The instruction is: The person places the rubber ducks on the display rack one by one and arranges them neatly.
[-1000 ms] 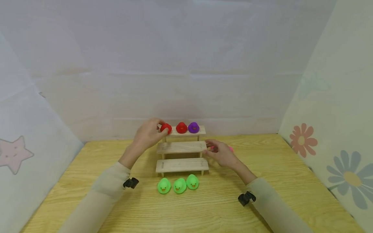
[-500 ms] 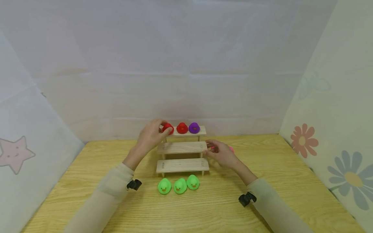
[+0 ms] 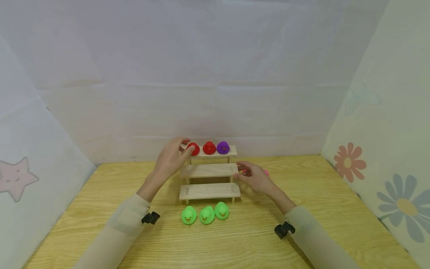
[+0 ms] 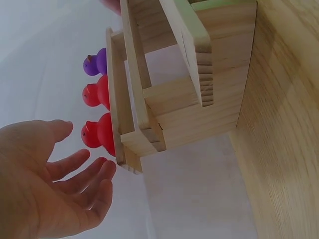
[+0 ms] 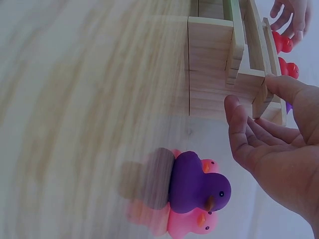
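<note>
A three-step wooden stand (image 3: 209, 191) stands mid-table in the head view. Along its top step sit a red rubber duck (image 3: 194, 150) at the left end, another red duck (image 3: 209, 148) and a purple duck (image 3: 223, 148). My left hand (image 3: 170, 156) is beside the left red duck; the left wrist view shows its fingers (image 4: 75, 164) spread and apart from that duck (image 4: 103, 134). My right hand (image 3: 256, 178) holds the right end of the middle step, thumb (image 5: 286, 85) on top and fingers below. The middle and lowest steps hold no ducks.
Several green ducks, one of them a green duck (image 3: 207, 215), sit in front of the stand. Behind my right hand are a second purple duck (image 5: 192, 184) and pink ducks (image 5: 187, 224) on the table. A white sheet wall (image 3: 215, 93) rises at the back.
My left hand shifted the left red duck slightly right along the top step, then loosened its fingers and let go. My right hand stayed on the stand.
</note>
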{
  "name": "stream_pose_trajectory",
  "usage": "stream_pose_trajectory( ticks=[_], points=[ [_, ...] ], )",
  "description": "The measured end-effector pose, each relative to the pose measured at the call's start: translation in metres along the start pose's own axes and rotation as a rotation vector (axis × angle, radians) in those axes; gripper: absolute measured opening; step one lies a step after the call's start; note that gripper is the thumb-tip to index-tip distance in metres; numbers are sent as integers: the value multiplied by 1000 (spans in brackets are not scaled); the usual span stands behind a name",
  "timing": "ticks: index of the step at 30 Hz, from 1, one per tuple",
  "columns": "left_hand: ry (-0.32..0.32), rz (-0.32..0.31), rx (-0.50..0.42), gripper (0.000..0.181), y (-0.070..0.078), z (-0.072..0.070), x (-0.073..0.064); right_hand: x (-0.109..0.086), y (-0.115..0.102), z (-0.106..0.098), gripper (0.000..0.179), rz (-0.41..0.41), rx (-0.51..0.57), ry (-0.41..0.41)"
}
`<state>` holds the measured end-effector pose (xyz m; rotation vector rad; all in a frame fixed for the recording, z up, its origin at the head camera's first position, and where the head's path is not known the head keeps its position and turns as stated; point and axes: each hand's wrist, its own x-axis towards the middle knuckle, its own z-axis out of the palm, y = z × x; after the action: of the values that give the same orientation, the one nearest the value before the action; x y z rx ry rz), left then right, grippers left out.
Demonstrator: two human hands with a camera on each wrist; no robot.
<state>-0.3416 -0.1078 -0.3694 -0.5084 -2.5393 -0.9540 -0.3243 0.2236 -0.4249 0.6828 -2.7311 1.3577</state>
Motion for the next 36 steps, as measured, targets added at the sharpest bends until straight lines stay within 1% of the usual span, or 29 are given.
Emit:
stream_pose_trajectory(
  ticks=[7, 12, 16, 20, 24, 31, 36],
  points=[
    [11, 54, -2, 37, 6, 1, -18, -6, 2, -1, 59, 20, -6, -5],
    [32, 113, 46, 32, 13, 2, -32, -6, 0, -3, 60, 16, -5, -7],
    [25, 149, 89, 32, 15, 3, -45, -5, 0, -4, 60, 15, -2, -8],
    [5, 152, 118, 32, 17, 2, -59, -4, 1, -4, 61, 17, 7, -19],
    [-23, 155, 120, 33, 20, 2, -72, -4, 3, -4, 62, 24, 14, -23],
    [-47, 197, 134, 30, 23, 7, -87, -5, 1, -5, 63, 30, 1, -29],
    [-86, 182, 128, 27, 25, 7, -98, -4, 0, -5, 64, 35, 4, -35]
  ],
)
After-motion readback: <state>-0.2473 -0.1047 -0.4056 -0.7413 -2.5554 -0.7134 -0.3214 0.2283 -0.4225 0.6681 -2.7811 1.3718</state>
